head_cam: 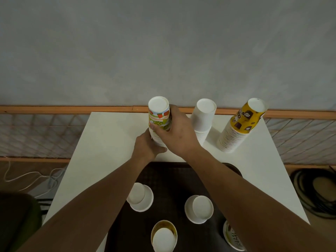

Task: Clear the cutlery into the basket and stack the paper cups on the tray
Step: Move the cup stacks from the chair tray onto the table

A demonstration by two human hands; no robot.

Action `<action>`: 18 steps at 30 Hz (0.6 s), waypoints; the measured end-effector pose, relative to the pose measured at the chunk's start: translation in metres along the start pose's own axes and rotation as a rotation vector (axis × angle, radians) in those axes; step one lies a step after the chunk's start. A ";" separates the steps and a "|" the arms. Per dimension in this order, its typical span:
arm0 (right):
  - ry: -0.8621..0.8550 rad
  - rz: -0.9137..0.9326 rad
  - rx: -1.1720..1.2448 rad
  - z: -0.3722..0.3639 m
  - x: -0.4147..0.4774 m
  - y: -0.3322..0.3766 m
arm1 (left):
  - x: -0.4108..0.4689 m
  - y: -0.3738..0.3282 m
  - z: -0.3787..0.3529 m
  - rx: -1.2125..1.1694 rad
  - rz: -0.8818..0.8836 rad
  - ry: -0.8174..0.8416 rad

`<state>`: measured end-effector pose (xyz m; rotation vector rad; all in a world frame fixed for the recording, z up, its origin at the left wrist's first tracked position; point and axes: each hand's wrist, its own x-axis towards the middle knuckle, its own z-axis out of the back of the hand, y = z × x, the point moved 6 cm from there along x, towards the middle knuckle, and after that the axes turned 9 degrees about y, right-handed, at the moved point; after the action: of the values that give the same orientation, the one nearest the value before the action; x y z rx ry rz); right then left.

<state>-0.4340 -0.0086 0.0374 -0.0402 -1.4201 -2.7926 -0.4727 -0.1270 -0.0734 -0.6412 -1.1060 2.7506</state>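
A tall upside-down stack of colourful fruit-print paper cups [158, 115] stands at the far middle of the white table [101, 139]. My right hand [176, 131] wraps around its upper part and my left hand [145, 148] grips its base. To the right stand a plain white cup stack [203, 117] and a yellow coffee-print stack [240, 124]. Near me lies a dark tray [172, 180] holding single inverted cups: two white ones [141, 197] [199, 209], a gold-rimmed one [164, 236], and a printed one [232, 237] partly hidden under my right forearm. No cutlery or basket is visible.
A grey wall with an orange rail [54, 108] and wire mesh runs behind the table. Coiled black cable [316, 191] lies on the floor at right, a white cord [32, 180] at left, and a dark green object [18, 219] at lower left.
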 end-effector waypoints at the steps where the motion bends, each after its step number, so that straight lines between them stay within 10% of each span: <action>1: 0.011 -0.007 -0.007 -0.002 0.002 -0.002 | 0.002 0.001 -0.001 0.015 0.007 0.005; 18: 0.025 -0.128 0.105 -0.012 0.001 -0.012 | 0.004 0.017 0.001 0.021 0.047 0.139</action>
<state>-0.4359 -0.0113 0.0202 0.0884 -1.6171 -2.8001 -0.4759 -0.1390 -0.0861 -0.8519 -1.0431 2.7036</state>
